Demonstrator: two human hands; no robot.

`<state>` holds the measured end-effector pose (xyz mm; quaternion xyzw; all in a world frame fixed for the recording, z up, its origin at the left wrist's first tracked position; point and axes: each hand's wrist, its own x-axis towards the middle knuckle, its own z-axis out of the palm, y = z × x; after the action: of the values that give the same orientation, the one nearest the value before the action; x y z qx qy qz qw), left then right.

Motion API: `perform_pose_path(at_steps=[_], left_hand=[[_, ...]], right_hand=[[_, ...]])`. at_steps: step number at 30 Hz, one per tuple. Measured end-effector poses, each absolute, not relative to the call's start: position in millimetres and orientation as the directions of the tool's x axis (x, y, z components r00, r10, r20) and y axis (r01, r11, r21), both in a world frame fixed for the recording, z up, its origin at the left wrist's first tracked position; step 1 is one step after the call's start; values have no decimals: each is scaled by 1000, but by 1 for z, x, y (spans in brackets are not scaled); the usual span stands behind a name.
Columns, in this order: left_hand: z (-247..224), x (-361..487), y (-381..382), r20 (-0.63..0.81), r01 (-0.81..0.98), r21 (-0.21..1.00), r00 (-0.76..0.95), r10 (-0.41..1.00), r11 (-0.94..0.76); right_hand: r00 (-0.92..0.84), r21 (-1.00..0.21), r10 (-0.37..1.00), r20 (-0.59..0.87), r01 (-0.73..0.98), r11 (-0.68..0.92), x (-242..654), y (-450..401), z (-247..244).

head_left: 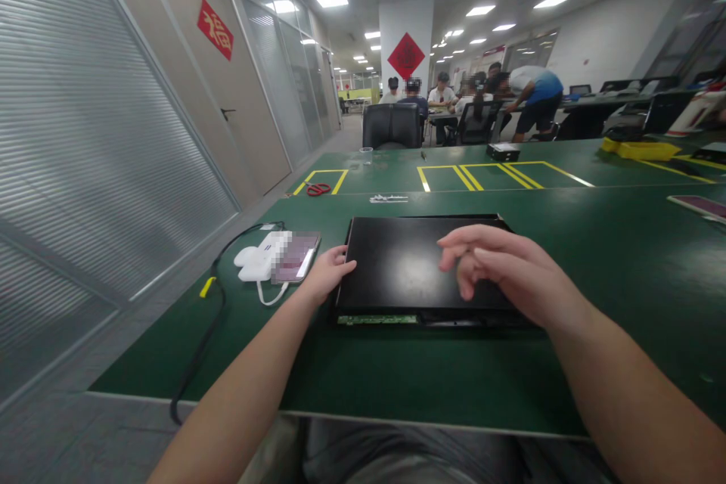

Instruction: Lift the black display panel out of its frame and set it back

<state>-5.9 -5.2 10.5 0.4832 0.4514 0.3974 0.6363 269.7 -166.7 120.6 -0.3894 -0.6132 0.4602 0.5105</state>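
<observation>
A flat black panel [397, 265] lies on the green table, over a black frame whose edges show behind and in front of it. Along its near edge runs a green circuit strip [377, 320]. My left hand [329, 272] grips the panel's left edge, with the thumb on top and the fingers at the side. Above the panel's right part is my right hand [499, 265], its fingers apart and slightly curled, holding nothing.
On the green table [431, 386], a phone [298, 257], a white device [258, 261] and a black cable [196, 355] lie left. Farther back are red scissors [318, 189], a clear cup [366, 156], a black box [503, 152] and a yellow tray [640, 150]. Several people are beyond.
</observation>
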Motion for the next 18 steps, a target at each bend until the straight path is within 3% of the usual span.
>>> perform_pose_path(at_steps=[3,6,9,11,18], left_hand=[[9,-5,-4,-220,-87,966,223,950,244],[6,-3,-2,-207,-106,966,233,950,236],[2,-2,0,-187,-102,971,245,951,217],[-1,-2,2,-172,-102,974,234,957,200],[-3,-7,6,-67,-95,992,187,980,86]], right_hand=[[-1,-897,982,191,406,174,308,-150,112],[194,-793,981,4,598,-115,365,-130,92],[509,-657,859,-53,631,-414,426,-116,59],[601,-586,799,-24,640,-498,461,-112,36],[558,-490,824,-100,693,-529,509,-107,-16]])
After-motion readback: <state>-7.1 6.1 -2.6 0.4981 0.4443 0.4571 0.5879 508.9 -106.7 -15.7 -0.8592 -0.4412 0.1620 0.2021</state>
